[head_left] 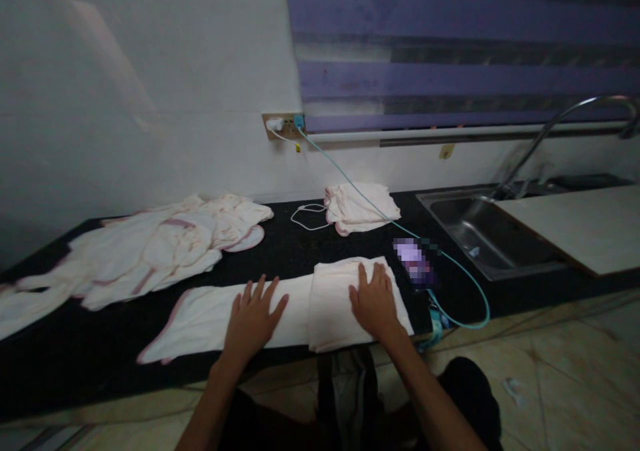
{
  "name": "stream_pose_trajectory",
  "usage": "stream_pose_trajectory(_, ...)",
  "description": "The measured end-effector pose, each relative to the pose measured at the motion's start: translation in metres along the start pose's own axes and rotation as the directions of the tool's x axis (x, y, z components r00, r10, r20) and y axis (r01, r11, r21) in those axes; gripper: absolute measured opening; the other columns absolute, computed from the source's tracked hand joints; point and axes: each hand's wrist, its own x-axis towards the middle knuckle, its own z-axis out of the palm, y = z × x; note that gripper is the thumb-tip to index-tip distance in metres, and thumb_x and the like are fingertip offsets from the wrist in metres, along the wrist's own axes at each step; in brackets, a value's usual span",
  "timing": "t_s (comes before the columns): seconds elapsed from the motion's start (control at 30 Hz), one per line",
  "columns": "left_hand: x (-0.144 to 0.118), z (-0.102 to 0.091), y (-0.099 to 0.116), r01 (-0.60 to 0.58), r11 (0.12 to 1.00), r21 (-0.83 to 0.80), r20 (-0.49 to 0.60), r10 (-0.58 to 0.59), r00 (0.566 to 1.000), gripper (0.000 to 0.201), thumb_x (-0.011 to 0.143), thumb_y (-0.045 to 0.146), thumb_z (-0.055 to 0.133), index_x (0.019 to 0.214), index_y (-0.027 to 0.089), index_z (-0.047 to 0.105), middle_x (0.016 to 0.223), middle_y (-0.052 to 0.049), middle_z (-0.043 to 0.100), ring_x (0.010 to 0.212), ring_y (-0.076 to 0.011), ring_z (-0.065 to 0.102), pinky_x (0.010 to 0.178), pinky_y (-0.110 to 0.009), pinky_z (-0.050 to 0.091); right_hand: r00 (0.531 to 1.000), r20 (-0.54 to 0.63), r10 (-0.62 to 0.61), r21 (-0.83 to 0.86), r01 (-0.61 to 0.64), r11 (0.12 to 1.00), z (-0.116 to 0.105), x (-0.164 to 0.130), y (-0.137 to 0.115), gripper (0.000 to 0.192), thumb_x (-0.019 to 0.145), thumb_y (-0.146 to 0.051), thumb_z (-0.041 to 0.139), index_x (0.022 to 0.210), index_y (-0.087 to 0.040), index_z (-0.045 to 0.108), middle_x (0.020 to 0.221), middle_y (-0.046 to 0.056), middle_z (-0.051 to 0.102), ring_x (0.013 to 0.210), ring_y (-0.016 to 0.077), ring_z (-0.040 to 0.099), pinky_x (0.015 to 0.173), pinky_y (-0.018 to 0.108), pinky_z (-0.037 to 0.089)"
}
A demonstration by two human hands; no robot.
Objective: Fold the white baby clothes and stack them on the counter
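Observation:
A long white cloth with pink edging (295,304) lies on the black countertop in front of me. Its right part is folded over into a thicker layer. On the flat left part rests my left hand (255,314), fingers spread. My right hand (375,301) lies palm down on the folded part, its fingers stretched out. Neither hand grasps anything. Behind the right hand sits a folded white cloth (360,205) near the wall. To the left, a loose heap of white cloths (165,247) with pink trim spreads over the counter.
A phone (414,261), blurred out, lies right of the cloth. A teal cable (345,174) runs from the wall socket (285,127) past it and hangs over the counter's front edge. Farther right are a metal sink (465,231), a faucet (545,131) and a pale board (585,224).

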Motion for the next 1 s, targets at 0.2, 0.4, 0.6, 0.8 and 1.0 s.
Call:
stream_pose_trajectory(0.2,-0.011,-0.012,-0.075,0.081,0.993,0.087,0.036,-0.085,0.996,0.049,0.093,0.041,0.048,0.134,0.023,0.068,0.157,-0.017,0.051,0.151,-0.046,0.036,0.112,-0.075,0.032,1.0,0.02,-0.019,-0.047,0.02,0.999,-0.001,0.002,0.001,0.067,0.103,-0.04,0.05,0.161,-0.008,0.039,0.161,0.035,0.035,0.154,0.0441,0.031,0.119,0.054,0.027)
stream_pose_trajectory(0.4,-0.024,-0.012,-0.112,-0.001,1.0,0.012,-0.033,0.001,0.999,0.044,0.091,0.04,0.048,0.121,0.02,0.071,0.149,-0.02,0.058,0.149,-0.042,0.041,0.115,-0.068,0.034,0.999,0.021,-0.041,-0.053,0.043,0.998,0.003,0.003,0.004,0.066,0.103,-0.041,0.05,0.16,-0.009,0.04,0.16,0.034,0.037,0.153,0.0441,0.033,0.119,0.055,0.028)
stream_pose_trajectory(0.6,-0.008,-0.016,-0.086,0.112,0.955,-0.274,-0.194,-0.169,0.966,0.054,0.093,0.055,0.044,0.116,0.012,0.069,0.133,-0.022,0.066,0.129,-0.0353,0.059,0.113,-0.054,0.044,0.995,-0.078,-0.063,0.019,0.065,0.998,0.006,0.003,0.003,0.061,0.102,-0.037,0.051,0.155,-0.007,0.046,0.157,0.032,0.04,0.151,0.0444,0.034,0.119,0.056,0.03)
stream_pose_trajectory(0.8,0.006,-0.036,0.016,0.038,0.851,-0.524,-0.228,-0.183,0.956,0.044,0.097,0.054,0.046,0.106,0.017,0.069,0.113,-0.012,0.071,0.109,-0.0273,0.066,0.103,-0.043,0.052,0.948,-0.313,0.053,0.302,0.047,0.952,-0.016,-0.011,0.023,0.054,0.103,-0.039,0.04,0.145,-0.007,0.049,0.147,0.025,0.052,0.145,0.035,0.042,0.118,0.052,0.037)
stream_pose_trajectory(1.0,0.006,-0.002,0.122,-0.114,0.853,-0.509,-0.091,0.078,0.993,0.026,0.1,0.035,0.047,0.103,0.02,0.068,0.108,-0.01,0.07,0.106,-0.0256,0.065,0.095,-0.041,0.051,0.947,-0.111,0.301,0.319,-0.253,0.913,-0.033,-0.048,0.057,0.061,0.101,-0.039,0.046,0.15,-0.004,0.042,0.135,0.028,0.062,0.125,0.0356,0.063,0.101,0.044,0.05)
